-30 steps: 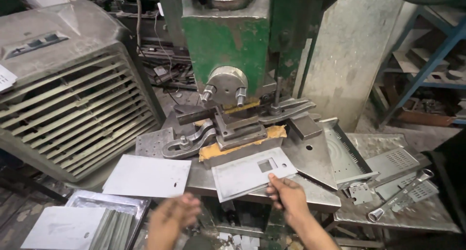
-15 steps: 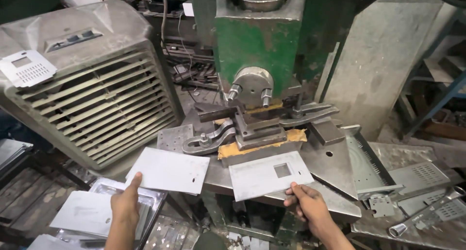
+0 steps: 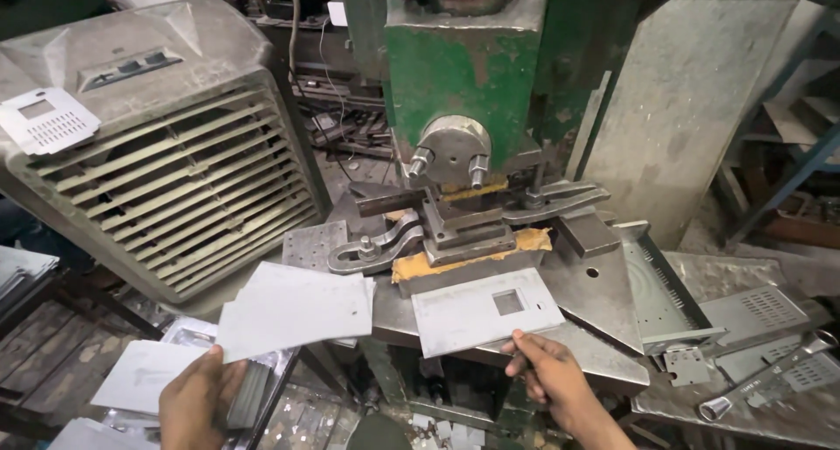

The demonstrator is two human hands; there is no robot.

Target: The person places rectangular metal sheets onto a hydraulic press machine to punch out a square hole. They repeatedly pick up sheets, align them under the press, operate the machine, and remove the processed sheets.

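I see a dim workshop lit softly from above and the right, where the pale wall (image 3: 691, 91) is brightest. The flat metal sheets (image 3: 293, 310) catch a mild sheen, without harsh glare. Deep shadow fills the space under the press table (image 3: 604, 362). My view bends at the edges; the hands look slightly soft

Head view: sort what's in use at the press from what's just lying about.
In use:
- left hand holding blank sheet
- right hand on punched sheet
- press die

Lying about:
- spanner
- perforated panels
- cooler
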